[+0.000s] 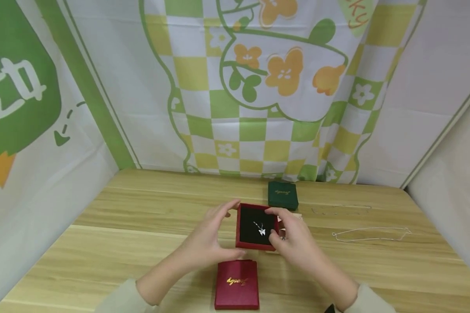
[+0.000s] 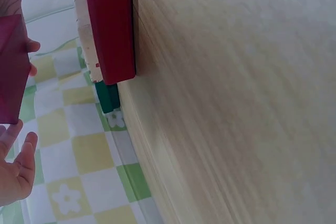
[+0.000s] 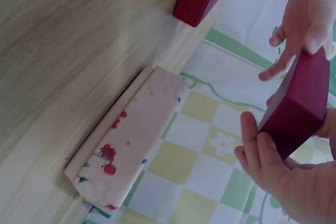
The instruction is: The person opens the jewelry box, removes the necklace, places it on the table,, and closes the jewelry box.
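Note:
Both hands hold an open red jewelry box above the table, tilted towards the head camera. On its black insert lies a silver necklace with a butterfly-shaped pendant. The left hand spans the box's left side, forefinger at the far corner and thumb at the near one. At the right side, the right hand grips the box with its fingers and thumb; its wrist view shows these fingers against the red wall. Below the hands, a red lid with gold lettering lies on the table.
A dark green jewelry box stands behind the hands. Partly hidden by the right hand is a pale box with a cherry print. Two thin chains lie at the right, a fine chain and a silver chain. A printed curtain hangs behind the table.

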The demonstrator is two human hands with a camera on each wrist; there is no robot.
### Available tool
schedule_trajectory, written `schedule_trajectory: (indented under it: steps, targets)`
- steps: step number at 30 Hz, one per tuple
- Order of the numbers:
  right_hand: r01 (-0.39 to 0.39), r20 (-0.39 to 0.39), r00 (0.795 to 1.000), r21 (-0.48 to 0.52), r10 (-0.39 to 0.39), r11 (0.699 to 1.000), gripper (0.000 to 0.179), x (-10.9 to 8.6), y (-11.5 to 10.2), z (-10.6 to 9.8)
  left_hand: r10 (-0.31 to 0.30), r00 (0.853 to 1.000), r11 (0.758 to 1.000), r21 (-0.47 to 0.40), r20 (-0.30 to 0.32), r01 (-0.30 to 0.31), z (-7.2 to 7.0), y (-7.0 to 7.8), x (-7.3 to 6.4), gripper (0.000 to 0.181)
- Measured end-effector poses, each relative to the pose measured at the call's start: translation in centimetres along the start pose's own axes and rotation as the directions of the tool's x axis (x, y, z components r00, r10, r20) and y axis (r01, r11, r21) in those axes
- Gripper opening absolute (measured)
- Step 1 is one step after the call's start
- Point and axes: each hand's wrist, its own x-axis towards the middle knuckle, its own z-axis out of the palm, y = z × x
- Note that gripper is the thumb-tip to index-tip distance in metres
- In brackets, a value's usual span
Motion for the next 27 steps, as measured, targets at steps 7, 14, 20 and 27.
schedule_trajectory:
  steps: [7, 14, 20, 27]
  targets:
    - [0.007, 0.077, 0.997, -0.175, 0.007, 0.985, 0.046, -0.2, -0.4, 0.1, 0.038, 0.999, 0.983, 0.178, -0.003, -0.036, 0.4, 0.5, 0.4, 0.099]
    - [0.016, 0.169, 0.986, -0.124, 0.006, 0.992, 0.043, -0.3, 0.4, -0.7, 0.030, 0.999, 0.971, 0.237, 0.044, -0.040, 1.1, 0.7, 0.3, 0.097]
    - [0.026, 0.177, 0.984, -0.140, -0.001, 0.990, 0.041, -0.4, 0.6, -0.6, 0.028, 0.998, 0.942, 0.333, 0.065, -0.048, 1.5, 1.6, 0.4, 0.099]
    - [0.114, 0.057, 0.992, -0.055, -0.111, 0.992, 0.042, -0.6, 0.9, -0.9, 0.021, 1.000, 0.952, 0.306, 0.017, -0.025, 1.6, 2.0, 0.6, 0.096]
